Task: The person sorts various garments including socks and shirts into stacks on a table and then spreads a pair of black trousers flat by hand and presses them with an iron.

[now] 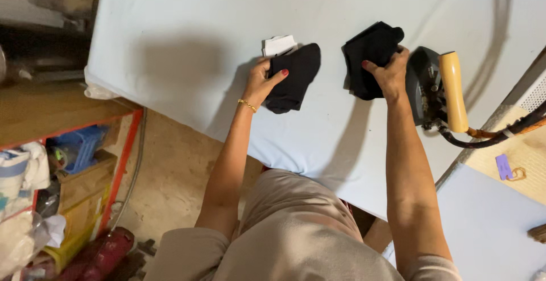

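Observation:
My left hand point(263, 81) grips the edge of a black sock point(296, 76) that lies on the pale blue ironing table point(187, 48). A white folded piece point(278, 45) peeks out from under that sock's far end. My right hand point(388, 73) holds a small stack of black socks point(369, 53) a little to the right, pressed against the table. Both hands have red nails, and a gold bracelet sits on the left wrist.
A black iron point(429, 85) with a wooden handle point(453, 90) rests just right of my right hand, its hoses point(500, 133) trailing right. A wooden shelf point(51, 110) with bags and a blue crate stands at the left. A second pale pad point(489, 224) lies at lower right.

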